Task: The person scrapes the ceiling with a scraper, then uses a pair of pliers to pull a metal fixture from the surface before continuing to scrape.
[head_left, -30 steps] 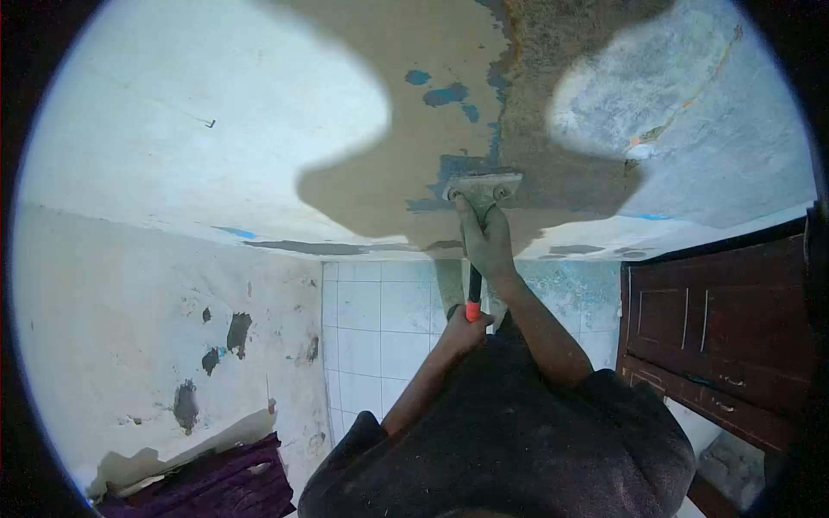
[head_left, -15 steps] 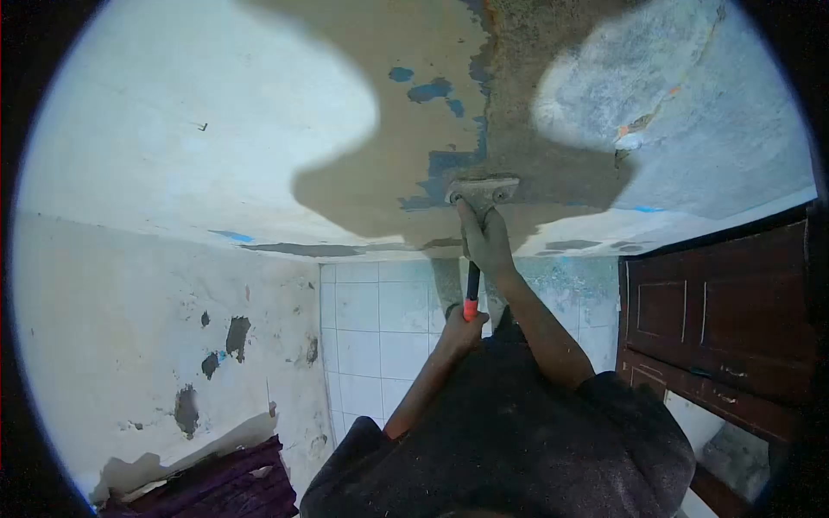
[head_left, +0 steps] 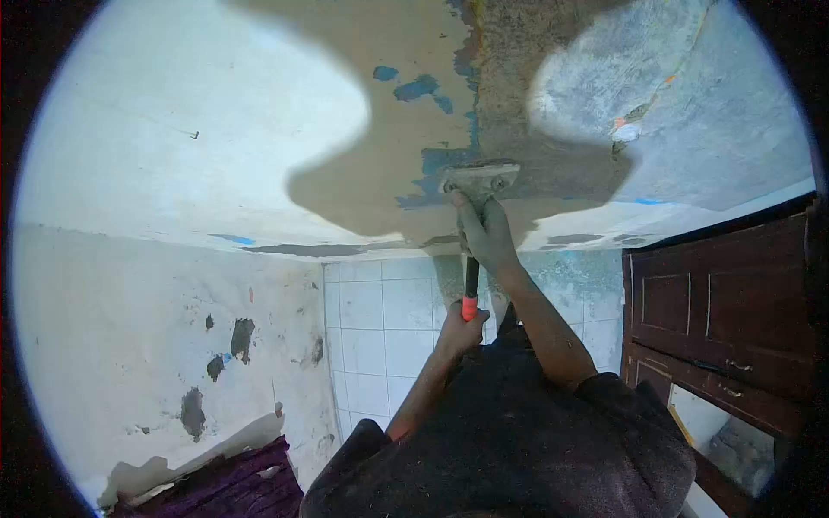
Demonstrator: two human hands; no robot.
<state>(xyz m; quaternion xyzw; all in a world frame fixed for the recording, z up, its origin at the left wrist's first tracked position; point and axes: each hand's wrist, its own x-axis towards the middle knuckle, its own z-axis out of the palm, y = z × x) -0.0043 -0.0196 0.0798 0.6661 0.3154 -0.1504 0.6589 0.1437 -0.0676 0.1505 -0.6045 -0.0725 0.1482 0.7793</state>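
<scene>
A scraper [head_left: 480, 179] with a wide flat head and a black and red handle lies against the wall [head_left: 345, 129], at the border between pale paint and bare grey plaster. My right hand [head_left: 489, 233] is wrapped round the tool just below its head. Lower down, my left hand [head_left: 465, 328] grips the red end of the handle. Blue patches show on the wall just left of the scraper head. My shadow falls over this part of the wall.
White floor tiles [head_left: 363, 306] lie below the wall. At the right stands a dark brown wooden cabinet [head_left: 743, 302]. A side wall [head_left: 129, 337] with grey chipped spots is on the left, with purple cloth [head_left: 233, 483] at its bottom.
The scraper head has shifted very slightly up on the wall, with my right hand still on it. The whole view has moved a little.
</scene>
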